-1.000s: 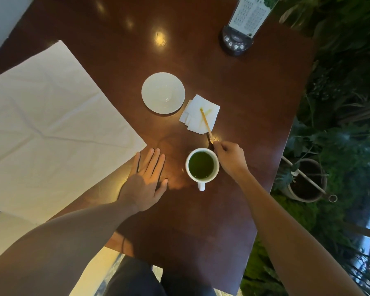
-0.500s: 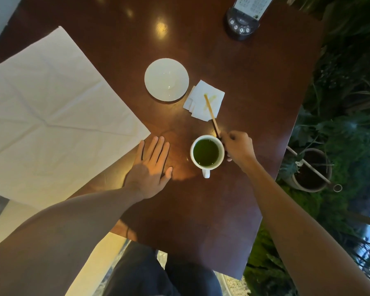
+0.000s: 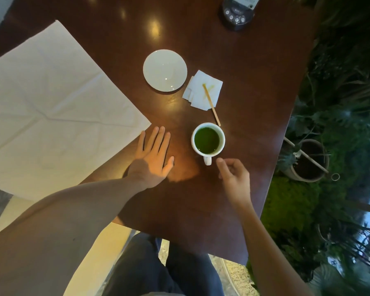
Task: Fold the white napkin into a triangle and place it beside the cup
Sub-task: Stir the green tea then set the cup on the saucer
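Observation:
A large white napkin (image 3: 51,112) lies spread flat and creased over the left side of the dark wooden table (image 3: 254,86), hanging past the near edge. A white cup (image 3: 208,140) of green drink stands at the middle right, its handle toward me. My left hand (image 3: 154,155) rests palm down on the table between the napkin's right corner and the cup, fingers straight. My right hand (image 3: 233,178) hovers just below the cup's handle, fingers loosely curled, holding nothing.
A white saucer (image 3: 165,70) sits beyond the cup. A small folded napkin (image 3: 203,90) with a wooden stir stick (image 3: 212,105) across it lies to its right. A black device (image 3: 237,13) stands at the far edge. Potted plants (image 3: 308,163) crowd the right side.
My right hand let go of the stir stick, leaving it on the small napkin, and drew back to below the cup's handle. My left hand stayed flat on the table.

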